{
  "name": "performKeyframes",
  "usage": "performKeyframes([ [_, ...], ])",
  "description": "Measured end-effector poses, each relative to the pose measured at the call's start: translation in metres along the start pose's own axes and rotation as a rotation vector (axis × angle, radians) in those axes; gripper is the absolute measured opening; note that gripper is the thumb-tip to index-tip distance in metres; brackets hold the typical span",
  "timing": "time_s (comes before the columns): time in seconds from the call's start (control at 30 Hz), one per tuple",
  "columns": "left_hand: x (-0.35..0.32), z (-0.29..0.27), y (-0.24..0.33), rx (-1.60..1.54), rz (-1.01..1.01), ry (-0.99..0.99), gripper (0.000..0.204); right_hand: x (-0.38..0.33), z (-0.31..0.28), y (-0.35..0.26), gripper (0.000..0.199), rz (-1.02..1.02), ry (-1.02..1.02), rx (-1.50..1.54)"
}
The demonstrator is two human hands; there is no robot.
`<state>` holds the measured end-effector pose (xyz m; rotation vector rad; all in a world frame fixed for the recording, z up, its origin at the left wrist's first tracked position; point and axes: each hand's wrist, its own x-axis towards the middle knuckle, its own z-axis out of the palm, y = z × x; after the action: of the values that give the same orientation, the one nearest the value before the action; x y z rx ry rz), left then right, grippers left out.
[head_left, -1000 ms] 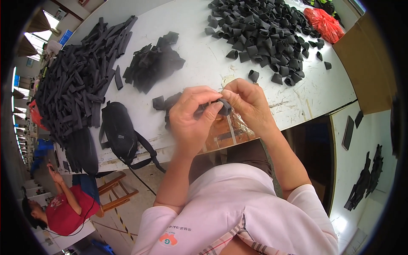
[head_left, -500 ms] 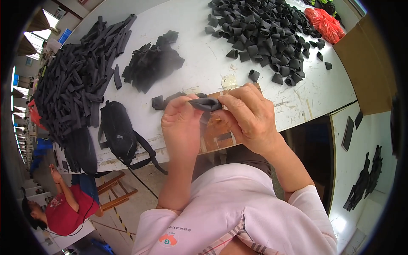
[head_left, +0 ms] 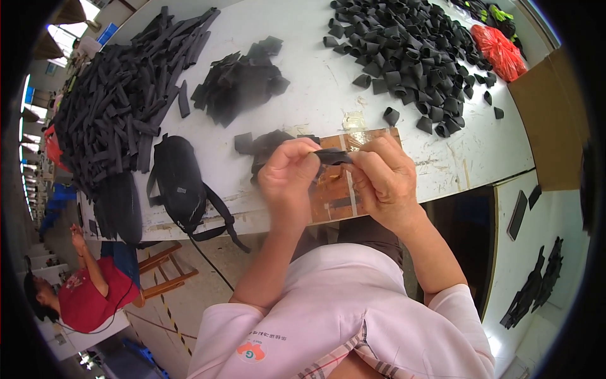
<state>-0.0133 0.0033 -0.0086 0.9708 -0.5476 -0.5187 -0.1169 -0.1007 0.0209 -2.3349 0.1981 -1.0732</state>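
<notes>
Between my two hands, above the table's front edge, a small dark grey fabric piece [head_left: 332, 156] is stretched sideways. My left hand [head_left: 291, 174] pinches its left end with thumb and forefinger. The fingers of my right hand [head_left: 386, 180] are closed on its right end. Beneath them lies a brown board [head_left: 334, 197] with strips of tape. Several flat dark fabric pieces [head_left: 265, 146] rest just behind my left hand. Farther back is a loose heap of flat dark pieces [head_left: 237, 85]. At the back right spreads a large pile of small dark fabric loops [head_left: 410, 57].
Long dark strips [head_left: 120, 101] are heaped at the left. A black bag with a strap [head_left: 180, 183] lies near the front edge. A red plastic bag [head_left: 499, 52] and a cardboard box [head_left: 549, 120] stand at the right. A seated co-worker in red [head_left: 95, 294] is at the lower left.
The fabric piece has gone from a puffed, folded shape to a flatter, stretched one. Both hands sit slightly farther right in the picture, and the whole view has shifted a little.
</notes>
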Motion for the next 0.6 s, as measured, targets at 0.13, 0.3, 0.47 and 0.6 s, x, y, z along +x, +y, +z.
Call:
performKeyframes([
  [0.13,-0.003,0.001,-0.004,0.120,0.017,0.013,0.002,0.008,-0.012,-0.002,0.014,-0.019,-0.100,-0.097],
  [0.3,0.031,-0.080,-0.028,0.785,0.113,0.385,0.011,0.019,-0.018,-0.002,0.016,0.001,-0.223,-0.161],
  [0.47,0.065,-0.135,-0.046,1.262,-0.099,0.340,0.030,0.025,-0.021,-0.002,0.021,-0.008,-0.251,-0.121],
  [0.6,0.081,-0.153,-0.067,1.657,-0.191,0.250,0.032,0.044,-0.044,0.007,0.016,0.380,-0.148,0.489],
])
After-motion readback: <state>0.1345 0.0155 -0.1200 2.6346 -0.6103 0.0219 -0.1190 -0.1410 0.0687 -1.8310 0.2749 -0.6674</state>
